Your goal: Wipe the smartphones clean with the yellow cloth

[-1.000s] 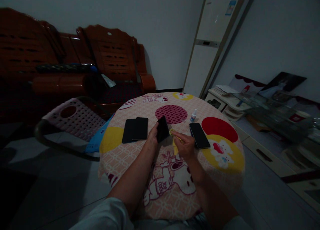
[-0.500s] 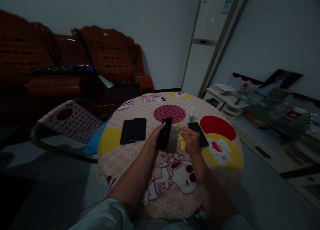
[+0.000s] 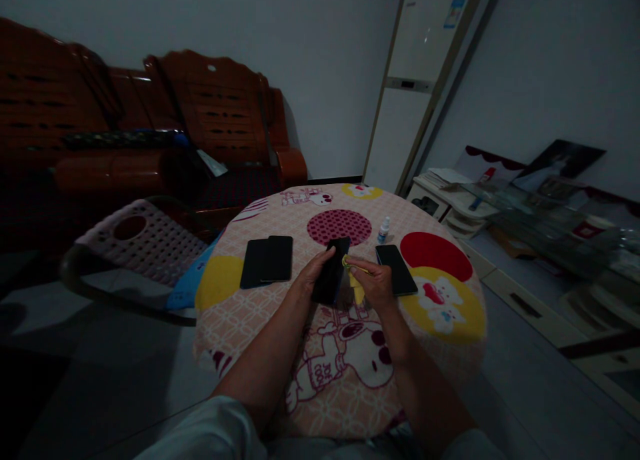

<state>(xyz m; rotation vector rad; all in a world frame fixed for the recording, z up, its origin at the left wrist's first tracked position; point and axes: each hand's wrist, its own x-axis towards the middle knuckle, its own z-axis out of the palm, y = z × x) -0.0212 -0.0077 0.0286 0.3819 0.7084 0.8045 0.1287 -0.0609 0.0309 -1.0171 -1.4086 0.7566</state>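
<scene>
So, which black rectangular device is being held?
The black rectangular device in the left-hand fingers; the overlapping pair and the rightmost one lie on the patterned pink tablecloth.

Right hand [image 3: 375,283] moved in; yellow cloth [image 3: 357,289], apart half a second ago, now at right edge of dark phone [image 3: 330,277]. Phone's far end swung rightward.

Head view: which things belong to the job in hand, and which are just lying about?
In the job:
dark device in left hand
yellow cloth in right hand
probably: small bottle, other dark devices

Apparently lying about:
white papers
pale item on sofa
woven chair
</scene>
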